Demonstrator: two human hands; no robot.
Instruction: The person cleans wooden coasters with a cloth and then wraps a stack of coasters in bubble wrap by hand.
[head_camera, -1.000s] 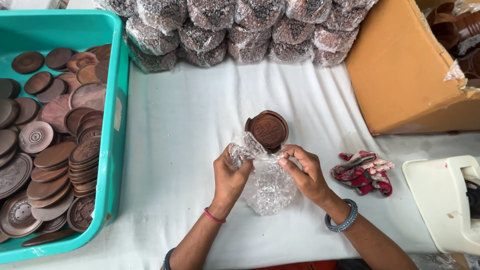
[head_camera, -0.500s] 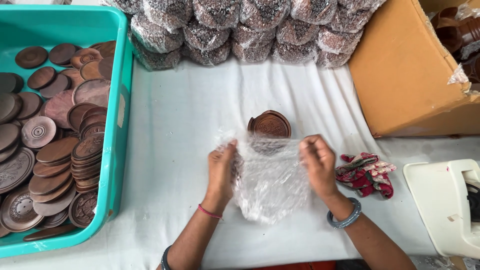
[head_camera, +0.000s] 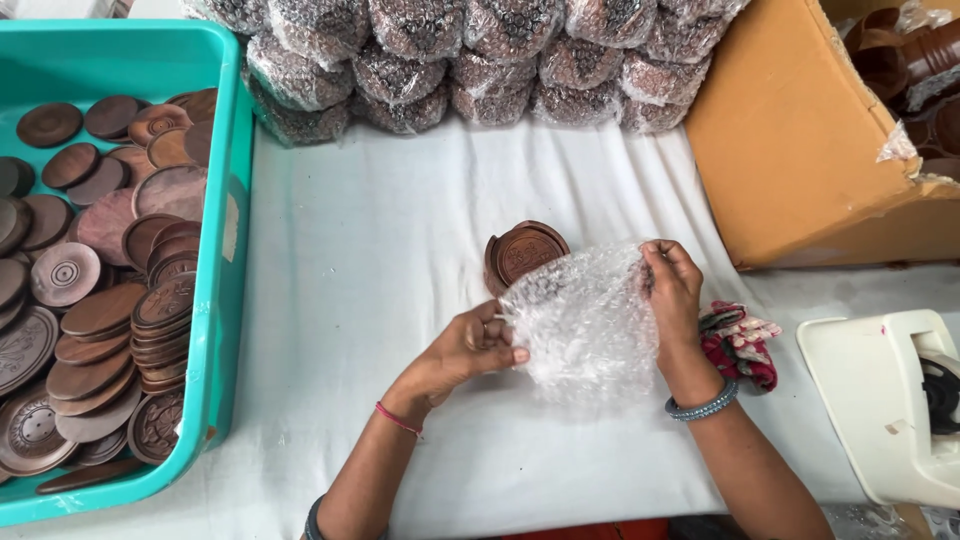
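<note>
Both hands, left (head_camera: 470, 345) and right (head_camera: 672, 290), pinch opposite edges of the bubble wrap sheet (head_camera: 585, 325), stretched crosswise; the stack of wooden discs (head_camera: 522, 255) sits just beyond, nearer the left hand.

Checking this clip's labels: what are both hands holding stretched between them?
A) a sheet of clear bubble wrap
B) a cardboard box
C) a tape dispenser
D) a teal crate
A: the left hand and right hand grip opposite edges of the bubble wrap, spread above the white cloth.
</note>
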